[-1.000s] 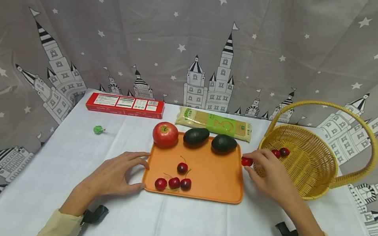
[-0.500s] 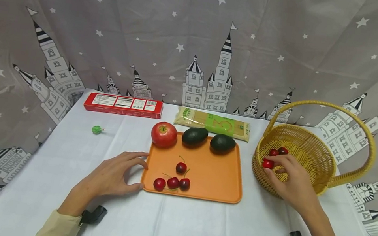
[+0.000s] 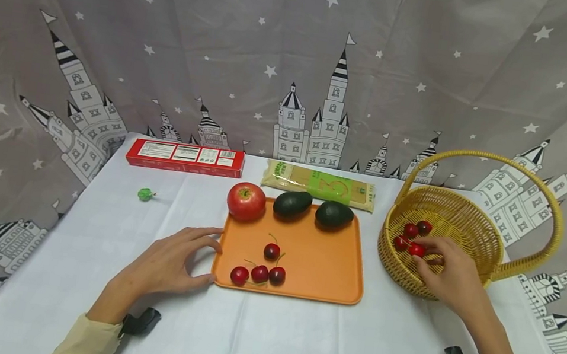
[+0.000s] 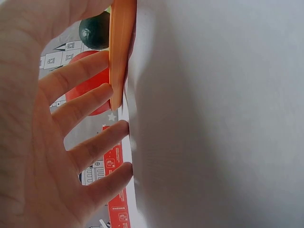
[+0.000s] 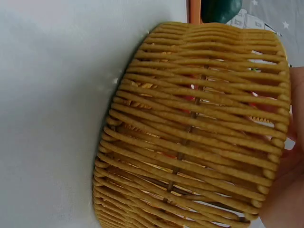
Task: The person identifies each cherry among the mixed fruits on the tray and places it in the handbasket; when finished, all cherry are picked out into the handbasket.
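Note:
My left hand (image 3: 172,261) lies beside the left edge of the orange tray (image 3: 325,266), thumb and fingertips at its rim. The left wrist view shows that hand's fingers (image 4: 83,107) spread, with two against the rim. On the tray are several dark red cherries (image 3: 260,274), two dark green avocados (image 3: 293,204) and a red pomegranate-like fruit (image 3: 246,201). My right hand (image 3: 450,277) reaches into the yellow wicker basket (image 3: 476,223) and pinches a red cherry (image 3: 417,249) between thumb and index finger. Other cherries (image 3: 411,230) lie close by inside. In the right wrist view, basket weave (image 5: 199,123) hides most of the hand.
Behind the tray lie a red box (image 3: 185,158) and a pack of noodles (image 3: 320,185). A small green wrapped piece (image 3: 145,194) sits at the left on the white tablecloth (image 3: 288,345). The basket's handle (image 3: 553,212) arches up at the right.
My right hand has moved right from the tray's right edge into the basket, carrying cherries. One of them now lies just left of the fingertips. The left hand stays at the tray.

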Available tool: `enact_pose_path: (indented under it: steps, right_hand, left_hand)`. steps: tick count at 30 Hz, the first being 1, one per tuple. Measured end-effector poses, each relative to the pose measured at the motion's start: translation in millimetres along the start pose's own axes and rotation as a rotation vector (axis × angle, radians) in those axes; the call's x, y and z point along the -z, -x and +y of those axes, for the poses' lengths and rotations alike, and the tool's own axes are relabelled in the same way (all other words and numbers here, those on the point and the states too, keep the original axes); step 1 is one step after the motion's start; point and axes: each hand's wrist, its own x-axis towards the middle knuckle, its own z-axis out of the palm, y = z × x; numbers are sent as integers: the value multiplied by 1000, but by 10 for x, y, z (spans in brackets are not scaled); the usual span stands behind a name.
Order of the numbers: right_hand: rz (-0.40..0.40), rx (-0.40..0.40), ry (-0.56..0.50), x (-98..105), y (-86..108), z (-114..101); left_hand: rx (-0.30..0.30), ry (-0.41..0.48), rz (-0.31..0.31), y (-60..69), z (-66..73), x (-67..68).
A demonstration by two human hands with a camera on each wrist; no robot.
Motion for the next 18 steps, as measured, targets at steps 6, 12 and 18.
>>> enact_pose_path:
  steps: [6,12,18]
  right_hand:
    - [-113,-41,-1,36,-57,83]
    - [-243,-66,-14,18,-157,157]
    - [-316,-80,-30,-9,-230,198]
  left_hand:
    - [-3,-2,0,-1,-2,1]
    - [-7,-3,7,-1,0,1]
    - [-14,2,8,1,-2,4]
